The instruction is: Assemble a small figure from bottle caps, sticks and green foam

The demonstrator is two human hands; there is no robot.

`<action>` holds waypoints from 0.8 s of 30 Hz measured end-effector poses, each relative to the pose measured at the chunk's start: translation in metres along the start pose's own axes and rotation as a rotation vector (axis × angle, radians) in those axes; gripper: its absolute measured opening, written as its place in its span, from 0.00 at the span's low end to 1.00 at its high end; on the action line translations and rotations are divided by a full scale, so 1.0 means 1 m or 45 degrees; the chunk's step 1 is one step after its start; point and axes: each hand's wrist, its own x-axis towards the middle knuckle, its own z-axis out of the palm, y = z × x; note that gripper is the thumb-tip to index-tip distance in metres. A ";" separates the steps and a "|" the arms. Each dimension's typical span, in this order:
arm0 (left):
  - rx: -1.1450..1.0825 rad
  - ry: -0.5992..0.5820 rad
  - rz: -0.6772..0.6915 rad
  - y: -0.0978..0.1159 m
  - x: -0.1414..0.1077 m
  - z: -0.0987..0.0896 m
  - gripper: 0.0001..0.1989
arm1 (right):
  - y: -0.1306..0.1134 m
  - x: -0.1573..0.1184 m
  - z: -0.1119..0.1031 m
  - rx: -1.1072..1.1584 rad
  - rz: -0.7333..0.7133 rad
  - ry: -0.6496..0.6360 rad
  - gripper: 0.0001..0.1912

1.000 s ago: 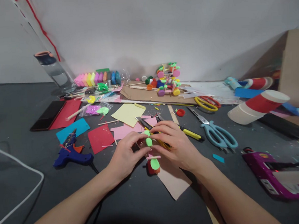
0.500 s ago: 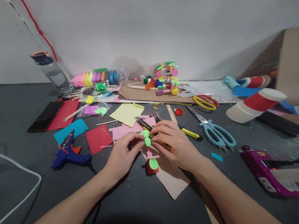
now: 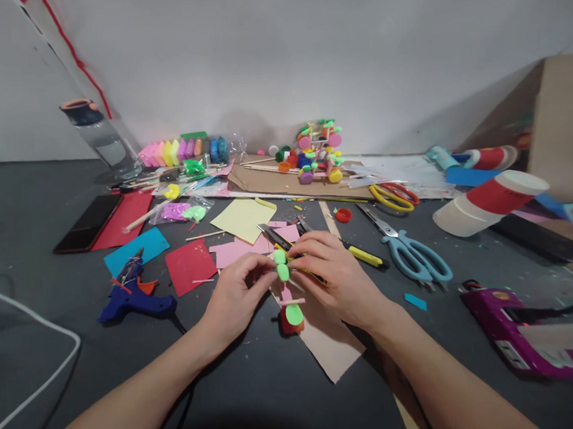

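Observation:
A small craft model stands between my hands, topped with bright green clay pieces (image 3: pixel 283 271). Lower on it are a pink strip, a short thin stick (image 3: pixel 292 302), another green disc (image 3: pixel 294 315) and a red-orange part (image 3: pixel 288 327). My left hand (image 3: pixel 238 295) pinches the model's upper end from the left, thumb and forefinger at the green clay. From the right, my right hand (image 3: pixel 336 276) closes its fingertips on the same end. Its fingers hide part of the yellow-black utility knife (image 3: pixel 282 242). Brown card (image 3: pixel 331 348) lies under the right hand.
A blue glue gun (image 3: pixel 136 295) lies left, with its cord running toward me. Blue-handled scissors (image 3: pixel 415 258) and another yellow cutter (image 3: pixel 367 256) lie right. Farther right are paper cups (image 3: pixel 489 202) and a purple power strip (image 3: pixel 522 336). A similar colourful model (image 3: pixel 319 151) stands behind.

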 end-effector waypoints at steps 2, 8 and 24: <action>-0.001 0.002 0.007 0.000 0.000 0.000 0.06 | 0.000 0.000 0.000 -0.005 0.008 0.004 0.07; 0.030 -0.006 0.075 -0.002 0.000 -0.001 0.09 | -0.001 0.000 -0.003 -0.002 0.014 0.004 0.08; 0.151 -0.051 0.213 -0.001 -0.001 0.003 0.10 | 0.000 0.001 0.003 0.002 0.006 -0.002 0.06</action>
